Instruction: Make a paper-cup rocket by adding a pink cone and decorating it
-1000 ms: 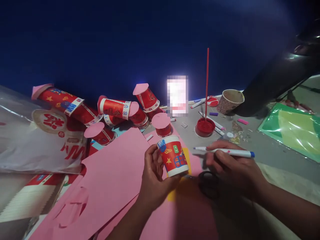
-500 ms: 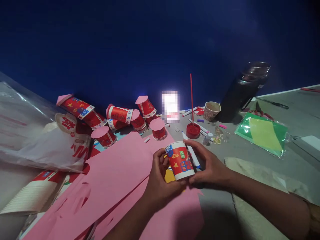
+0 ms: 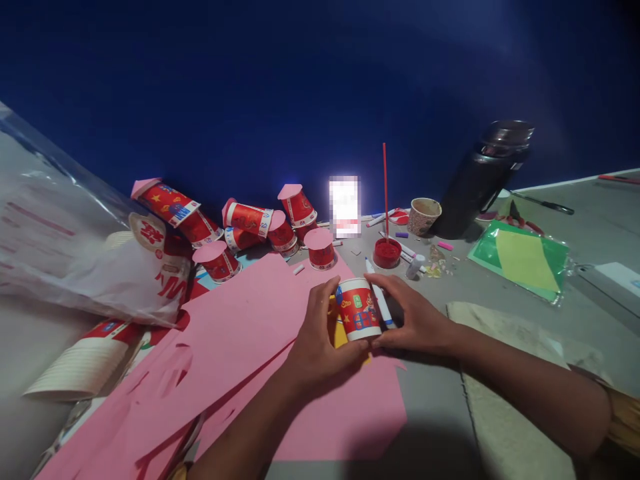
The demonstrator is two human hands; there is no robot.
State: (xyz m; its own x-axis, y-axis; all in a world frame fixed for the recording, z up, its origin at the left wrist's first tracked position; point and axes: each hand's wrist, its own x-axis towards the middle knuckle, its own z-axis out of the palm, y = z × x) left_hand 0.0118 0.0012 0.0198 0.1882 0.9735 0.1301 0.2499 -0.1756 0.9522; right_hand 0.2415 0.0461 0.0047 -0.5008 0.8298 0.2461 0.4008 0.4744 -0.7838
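Observation:
A red paper cup [image 3: 358, 309] with a white rim and base and printed gold and blue figures is held between my two hands, tilted slightly. On its left side my left hand [image 3: 320, 327] is closed round it, thumb at the lower edge. My right hand [image 3: 413, 313] grips the other side, finger at the top edge and thumb near the bottom. Something yellow [image 3: 341, 332] shows behind the cup. A white marker with a blue end [image 3: 383, 307] lies just beyond my right fingers. Pink paper sheets [image 3: 245, 313] spread under and left of my hands.
Several red cups with pink paper tops [image 3: 320, 248] stand or lie by the wall. A red pot with a stick [image 3: 387, 253], a patterned cup [image 3: 424, 217], a black flask [image 3: 480, 180] and a green packet [image 3: 523, 260] sit right. Stacked cups [image 3: 85, 360] and a plastic bag [image 3: 65, 247] are left.
The cup has turned a little between my hands, bringing a different part of its print to the front. The view has shifted slightly, and my hands still hold the cup.

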